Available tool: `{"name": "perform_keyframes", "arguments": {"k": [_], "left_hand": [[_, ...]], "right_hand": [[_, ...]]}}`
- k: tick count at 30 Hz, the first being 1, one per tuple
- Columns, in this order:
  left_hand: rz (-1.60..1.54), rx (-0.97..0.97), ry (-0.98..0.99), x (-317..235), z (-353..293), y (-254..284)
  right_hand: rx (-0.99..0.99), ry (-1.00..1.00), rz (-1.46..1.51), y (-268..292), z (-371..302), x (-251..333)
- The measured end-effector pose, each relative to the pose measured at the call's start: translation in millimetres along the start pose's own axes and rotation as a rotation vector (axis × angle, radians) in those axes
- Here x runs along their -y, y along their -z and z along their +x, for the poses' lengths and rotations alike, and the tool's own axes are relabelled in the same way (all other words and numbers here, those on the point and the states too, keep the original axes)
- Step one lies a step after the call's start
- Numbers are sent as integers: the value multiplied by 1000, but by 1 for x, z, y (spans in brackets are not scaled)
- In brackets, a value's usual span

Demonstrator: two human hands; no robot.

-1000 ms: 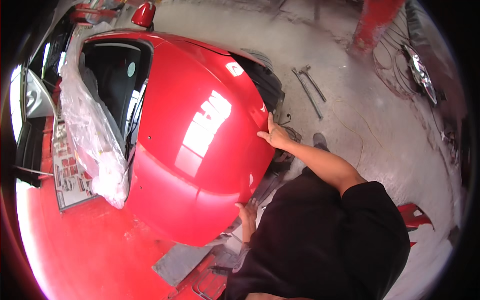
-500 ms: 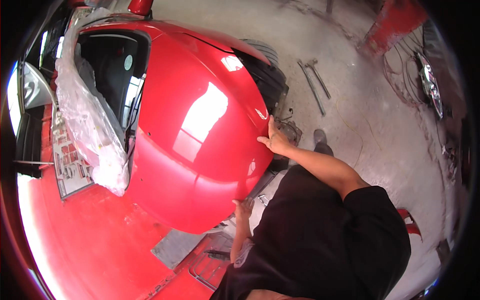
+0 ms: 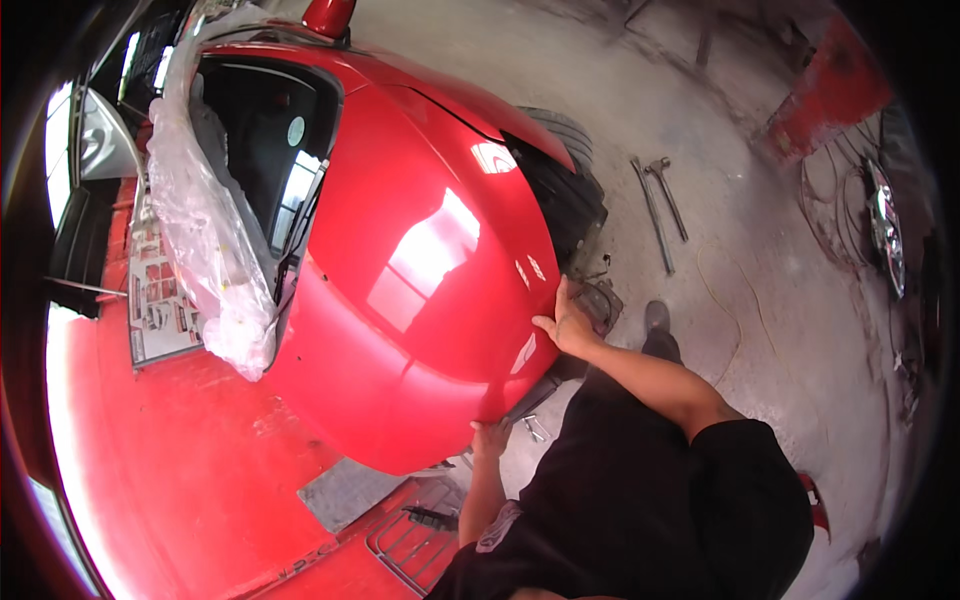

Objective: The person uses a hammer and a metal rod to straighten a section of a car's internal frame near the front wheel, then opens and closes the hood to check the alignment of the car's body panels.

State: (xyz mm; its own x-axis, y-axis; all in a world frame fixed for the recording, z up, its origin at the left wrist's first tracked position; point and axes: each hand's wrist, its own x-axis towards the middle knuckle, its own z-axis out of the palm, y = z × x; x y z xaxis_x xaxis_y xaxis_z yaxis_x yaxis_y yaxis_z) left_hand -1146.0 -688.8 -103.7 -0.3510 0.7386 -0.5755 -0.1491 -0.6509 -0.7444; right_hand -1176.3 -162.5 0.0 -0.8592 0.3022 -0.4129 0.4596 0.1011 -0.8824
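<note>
The glossy red car hood [image 3: 400,345] lies lowered over the car's front, its front edge towards me. At the right part of that edge, my right hand [image 3: 573,327] is open, thumb spread over the red paint and a finger stretched along the rim. My left hand [image 3: 491,438] touches the lower left part of the same edge. Its fingers look apart, though some are partly hidden by the rim. Dark uncovered front-end parts [image 3: 560,200] show below the hood by the wheel.
Crumpled clear plastic sheeting [image 3: 215,240] hangs by the windshield [image 3: 260,130]. On the concrete to the right lie two long metal wrenches [image 3: 655,220] and a thin yellowish cord [image 3: 735,310]. A wire rack [image 3: 410,550] sits on the red surface at lower left. My shoe [image 3: 657,316] stands near the bumper area.
The view has shifted a little, so the car and tools appear farther right. Both hands stay at the hood's front edge, and the left hand's fingers show less than before.
</note>
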Motion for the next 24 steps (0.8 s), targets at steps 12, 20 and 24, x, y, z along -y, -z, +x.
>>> {"name": "perform_keyframes", "arguments": {"k": [12, 20, 24], "left_hand": [[-259, 39, 90, 32, 6, 7], [1106, -212, -276, 63, 14, -12], [1516, -510, -730, 101, 23, -12]], "right_hand": [[21, 6, 40, -2, -1, -9], [-17, 25, 117, -2, -3, -8], [7, 15, 166, -2, -5, -9]]}}
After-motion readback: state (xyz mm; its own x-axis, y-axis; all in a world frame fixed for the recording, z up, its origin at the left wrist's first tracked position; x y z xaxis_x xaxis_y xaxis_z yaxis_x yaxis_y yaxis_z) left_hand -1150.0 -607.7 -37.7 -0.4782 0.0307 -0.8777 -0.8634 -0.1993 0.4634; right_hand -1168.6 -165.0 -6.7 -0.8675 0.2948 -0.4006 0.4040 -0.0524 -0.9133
